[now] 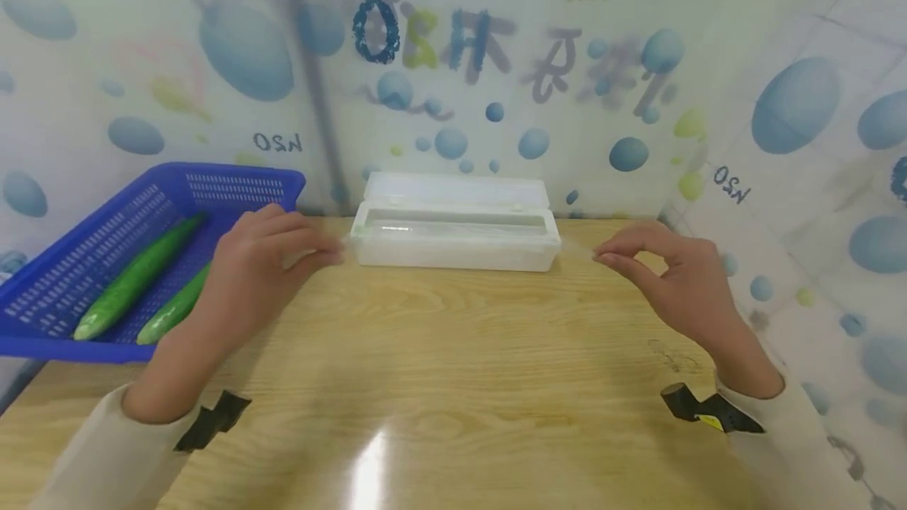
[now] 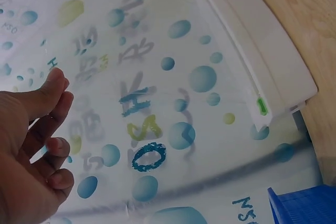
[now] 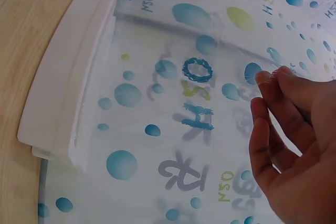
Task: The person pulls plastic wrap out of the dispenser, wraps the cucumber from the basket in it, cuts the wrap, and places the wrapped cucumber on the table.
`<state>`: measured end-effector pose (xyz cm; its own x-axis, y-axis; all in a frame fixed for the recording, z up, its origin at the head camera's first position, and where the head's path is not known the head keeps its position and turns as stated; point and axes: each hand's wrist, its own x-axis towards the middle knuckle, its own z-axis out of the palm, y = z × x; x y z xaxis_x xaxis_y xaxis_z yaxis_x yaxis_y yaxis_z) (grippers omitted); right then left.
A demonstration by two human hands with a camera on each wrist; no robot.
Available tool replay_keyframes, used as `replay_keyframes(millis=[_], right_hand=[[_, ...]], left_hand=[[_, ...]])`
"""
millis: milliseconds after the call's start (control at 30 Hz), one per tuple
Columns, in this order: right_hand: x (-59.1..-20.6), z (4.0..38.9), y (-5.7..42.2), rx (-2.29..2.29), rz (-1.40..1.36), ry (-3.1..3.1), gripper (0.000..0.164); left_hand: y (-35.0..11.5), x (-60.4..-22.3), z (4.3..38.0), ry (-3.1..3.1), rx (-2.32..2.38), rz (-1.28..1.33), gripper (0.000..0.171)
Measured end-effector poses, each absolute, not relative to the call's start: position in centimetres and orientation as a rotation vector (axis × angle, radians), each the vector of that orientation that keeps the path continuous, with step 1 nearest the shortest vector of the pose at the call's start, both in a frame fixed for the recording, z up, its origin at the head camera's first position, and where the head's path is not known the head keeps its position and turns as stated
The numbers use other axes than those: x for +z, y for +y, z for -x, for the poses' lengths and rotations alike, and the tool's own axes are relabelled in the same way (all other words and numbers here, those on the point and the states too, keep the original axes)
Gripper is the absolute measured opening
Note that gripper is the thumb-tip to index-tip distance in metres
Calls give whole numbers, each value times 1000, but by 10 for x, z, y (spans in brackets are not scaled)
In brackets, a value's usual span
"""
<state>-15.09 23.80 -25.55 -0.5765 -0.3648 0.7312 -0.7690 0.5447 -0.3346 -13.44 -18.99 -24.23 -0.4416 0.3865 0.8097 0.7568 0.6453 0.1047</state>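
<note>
Wooden tabletop (image 1: 439, 360): supports a blue basket (image 1: 234, 186) at the wearer's 10 o'clock and an open white dispenser box (image 1: 453, 253) at 12 o'clock. Clear film (image 1: 425, 229) stretches across the box. Two cucumbers (image 1: 138, 282) lie inside the basket. Left hand (image 1: 258, 258), at the box's 9 o'clock: fingertips pinch the film. Right hand (image 1: 687, 282), at 3 o'clock: identical grasp.

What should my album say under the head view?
Left hand and right hand pinch clear film near an open white box.
</note>
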Motion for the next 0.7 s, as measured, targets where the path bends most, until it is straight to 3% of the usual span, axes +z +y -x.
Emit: replay_keyframes(millis=[100,233,333,400,500,633,700], right_hand=[[-260,142,236,897,-969,-2195,36],[-259,128,227,940,-1057,-2207,36],[-266,126,226,968,-1105,-2214,37],[-275,129,229,984,-1130,-2219,40],[-289,133,236,989,-1149,-2243,43],[-302,133,241,989,-1129,-2324,42],[-305,133,242,1008,-1114,-2377,39]], left_hand=[[-193,-253,129,-2065,-640,932,6],[-196,-270,124,-2079,-693,987,40],[-198,-281,120,-2116,-716,993,43],[-200,-287,118,-2143,-731,988,37],[-203,-295,116,-2192,-744,978,12],[-204,-306,114,-2247,-744,996,28],[-204,-311,114,-2266,-749,1012,28]])
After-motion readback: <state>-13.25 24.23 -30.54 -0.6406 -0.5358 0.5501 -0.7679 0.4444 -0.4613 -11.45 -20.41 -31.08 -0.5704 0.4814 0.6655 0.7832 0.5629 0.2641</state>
